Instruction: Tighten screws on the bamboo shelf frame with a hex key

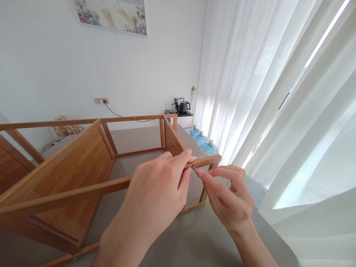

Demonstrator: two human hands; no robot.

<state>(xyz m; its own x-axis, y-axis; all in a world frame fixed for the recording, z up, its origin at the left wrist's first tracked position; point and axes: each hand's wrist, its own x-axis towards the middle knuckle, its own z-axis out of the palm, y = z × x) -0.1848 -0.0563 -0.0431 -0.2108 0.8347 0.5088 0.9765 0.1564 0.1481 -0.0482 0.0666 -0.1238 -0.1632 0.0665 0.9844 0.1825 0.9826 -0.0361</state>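
A brown wooden shelf frame (116,184) lies on its side on a grey table (211,237). My left hand (160,185) is closed around the shelf's near rail, close to its right end, with thumb and forefinger at the rail's edge. My right hand (229,193) pinches a thin metal piece (195,171) between thumb and forefinger. This short rod touches or meets the rail just beside my left fingertips. Whether it is a bolt or a hex key I cannot tell. Part of the rail is hidden behind my left hand.
Scraps of pale material (198,156) lie on the table beyond the rail. Large blue water bottles (210,147) stand past the table's right edge, near white curtains (233,74). A black kettle (184,106) sits on a cabinet at the back. Dried stalks (65,128) show behind the shelf.
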